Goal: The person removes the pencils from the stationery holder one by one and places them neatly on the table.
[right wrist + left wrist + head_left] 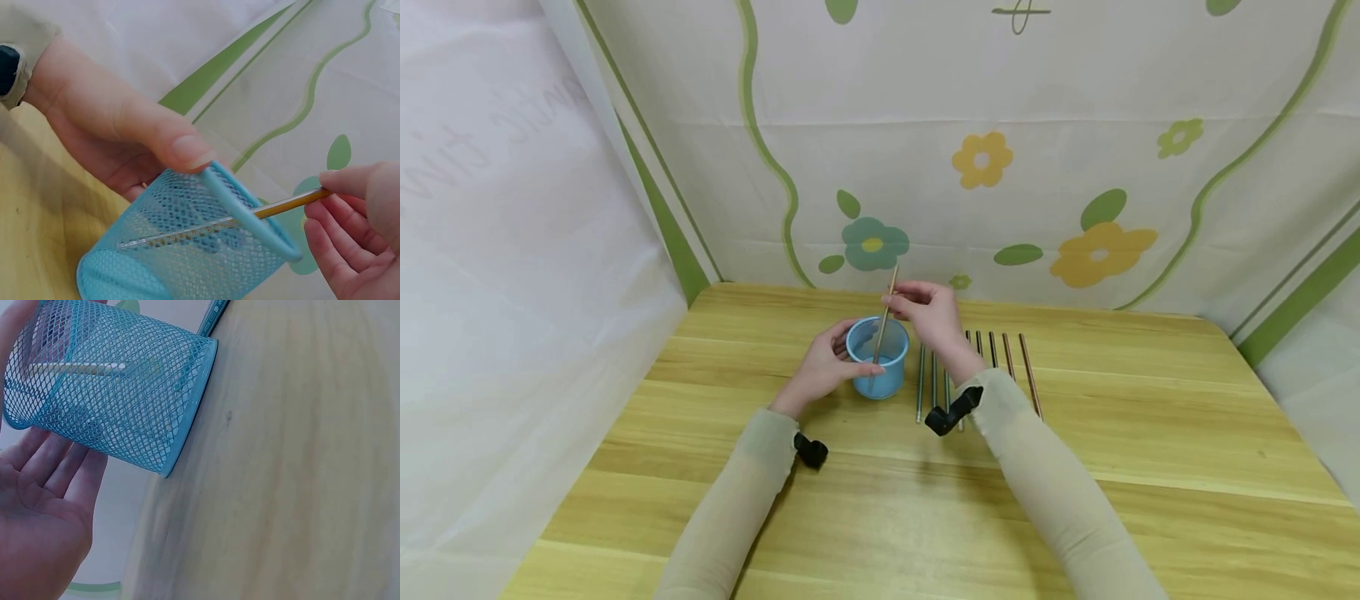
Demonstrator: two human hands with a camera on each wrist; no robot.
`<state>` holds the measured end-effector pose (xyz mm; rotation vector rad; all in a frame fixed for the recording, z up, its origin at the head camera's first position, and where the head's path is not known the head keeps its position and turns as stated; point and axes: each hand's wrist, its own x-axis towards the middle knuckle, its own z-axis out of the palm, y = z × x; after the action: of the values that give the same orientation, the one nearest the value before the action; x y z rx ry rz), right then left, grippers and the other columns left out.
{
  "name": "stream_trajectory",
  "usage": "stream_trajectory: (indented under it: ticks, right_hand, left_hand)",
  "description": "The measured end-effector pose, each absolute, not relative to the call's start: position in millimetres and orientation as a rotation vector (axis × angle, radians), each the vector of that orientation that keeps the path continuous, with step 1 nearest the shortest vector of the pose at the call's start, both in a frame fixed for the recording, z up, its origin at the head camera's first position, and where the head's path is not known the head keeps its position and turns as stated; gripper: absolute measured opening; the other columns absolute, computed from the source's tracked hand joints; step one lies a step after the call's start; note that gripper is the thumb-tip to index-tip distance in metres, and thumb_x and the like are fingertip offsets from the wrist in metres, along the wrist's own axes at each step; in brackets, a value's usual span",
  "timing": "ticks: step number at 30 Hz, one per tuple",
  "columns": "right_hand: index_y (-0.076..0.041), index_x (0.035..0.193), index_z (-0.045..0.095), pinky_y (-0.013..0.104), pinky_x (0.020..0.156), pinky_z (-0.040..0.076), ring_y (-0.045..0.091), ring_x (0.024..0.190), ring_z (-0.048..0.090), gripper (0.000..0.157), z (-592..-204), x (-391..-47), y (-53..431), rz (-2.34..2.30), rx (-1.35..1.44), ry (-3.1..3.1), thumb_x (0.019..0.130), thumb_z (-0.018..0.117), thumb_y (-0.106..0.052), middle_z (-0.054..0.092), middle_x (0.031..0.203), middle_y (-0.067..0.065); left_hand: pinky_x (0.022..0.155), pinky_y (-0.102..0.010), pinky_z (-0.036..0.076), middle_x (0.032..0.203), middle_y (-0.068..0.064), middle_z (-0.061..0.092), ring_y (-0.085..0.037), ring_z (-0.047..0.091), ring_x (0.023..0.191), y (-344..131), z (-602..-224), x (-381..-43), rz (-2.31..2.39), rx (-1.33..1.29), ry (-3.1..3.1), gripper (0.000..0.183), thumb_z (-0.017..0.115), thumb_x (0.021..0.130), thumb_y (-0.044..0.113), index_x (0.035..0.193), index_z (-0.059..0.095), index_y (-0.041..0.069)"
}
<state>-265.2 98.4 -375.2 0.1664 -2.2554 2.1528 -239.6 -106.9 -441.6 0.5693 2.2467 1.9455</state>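
Note:
A blue mesh pen cup [887,382] stands upright on the table. My left hand [822,367] holds it from the left side, thumb across the near rim and fingers behind the wall. Between thumb and fingertips my right hand [934,319] pinches a gold pencil [290,204] near its upper end. The pencil slants through the cup's mouth. Through the mesh [125,381] in the left wrist view, its lower end shows inside, near the cup's base. The right wrist view shows the left thumb [190,150] on the rim.
To the right of the cup several pencils lie side by side in a row on the wooden table [865,517]: green ones [921,383], black ones [993,348] and copper-brown ones [1032,375]. My right wrist hides part of the row. A flower-printed curtain [925,83] hangs behind the table.

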Motion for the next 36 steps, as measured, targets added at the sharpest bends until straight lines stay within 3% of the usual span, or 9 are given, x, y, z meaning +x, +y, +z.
stream_trajectory:
  ticks: [10,20,28,36]
  right_hand:
    - [0.004,0.121,0.07,0.036,0.085,0.058,0.038,0.1,0.069,0.037,-364.6,-262.6,105.1,2.194,0.17,-2.171,0.091,0.08,-0.015,0.072,0.106,0.013]
    - [-0.001,0.114,0.074,0.043,0.088,0.057,0.026,0.091,0.071,0.031,-356.9,-262.6,116.8,2.227,0.168,-2.035,0.089,0.082,-0.016,0.073,0.106,0.013]
    - [0.0,0.111,0.075,0.036,0.085,0.058,0.022,0.088,0.073,0.028,-348.8,-264.0,130.9,2.314,0.097,-1.885,0.088,0.083,-0.013,0.074,0.104,0.014]
    - [0.008,0.116,0.07,0.033,0.081,0.059,0.021,0.084,0.072,0.035,-342.5,-262.8,149.8,2.364,0.039,-1.71,0.087,0.082,-0.006,0.073,0.102,0.014]
  left_hand:
    - [0.106,-0.042,0.045,0.137,-0.013,0.059,-0.039,0.054,0.127,-108.2,-442.3,-239.7,1.926,0.556,2.274,0.077,0.09,0.079,0.011,0.145,0.05,0.005]
    - [0.107,-0.044,0.044,0.139,-0.022,0.056,-0.039,0.054,0.127,-108.6,-443.2,-240.2,1.915,0.563,2.272,0.079,0.091,0.078,0.012,0.144,0.05,0.004]
    - [0.109,-0.048,0.042,0.141,-0.023,0.054,-0.039,0.054,0.127,-108.6,-443.6,-241.1,1.922,0.548,2.25,0.083,0.091,0.077,0.01,0.147,0.047,0.001]
    - [0.108,-0.042,0.043,0.137,-0.017,0.058,-0.032,0.056,0.125,-109.2,-443.2,-240.6,1.912,0.553,2.266,0.076,0.091,0.078,0.011,0.143,0.051,0.004]
